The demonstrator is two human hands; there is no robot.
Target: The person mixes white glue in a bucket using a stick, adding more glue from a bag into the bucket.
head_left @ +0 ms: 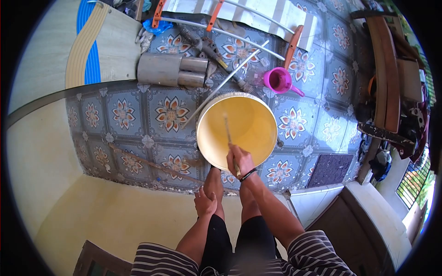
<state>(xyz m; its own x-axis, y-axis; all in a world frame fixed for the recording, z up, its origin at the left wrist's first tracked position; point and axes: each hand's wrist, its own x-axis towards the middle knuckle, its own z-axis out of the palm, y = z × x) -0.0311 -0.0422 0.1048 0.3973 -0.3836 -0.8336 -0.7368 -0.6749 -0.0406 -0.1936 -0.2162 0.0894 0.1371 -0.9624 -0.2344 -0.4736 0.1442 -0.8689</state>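
A large round bucket [271, 133], pale yellow inside, stands on the patterned tile floor in front of my legs. Wrapped round a thin stick [228, 126] is my right hand [240, 160], at the bucket's near rim, with a dark band on the wrist. The stick points into the bucket; its far end is blurred. My left hand [205, 202] rests against my left leg near the knee, its fingers apart and no object visible in it.
A pink dipper [277, 80] lies beyond the bucket. Grey metal cylinders [159, 69], a white rod [225, 82] and an orange-ended rack [292, 46] lie farther off. Wooden furniture [384, 73] stands right, above a dark mat [330, 170]. A long stick [152, 163] lies left.
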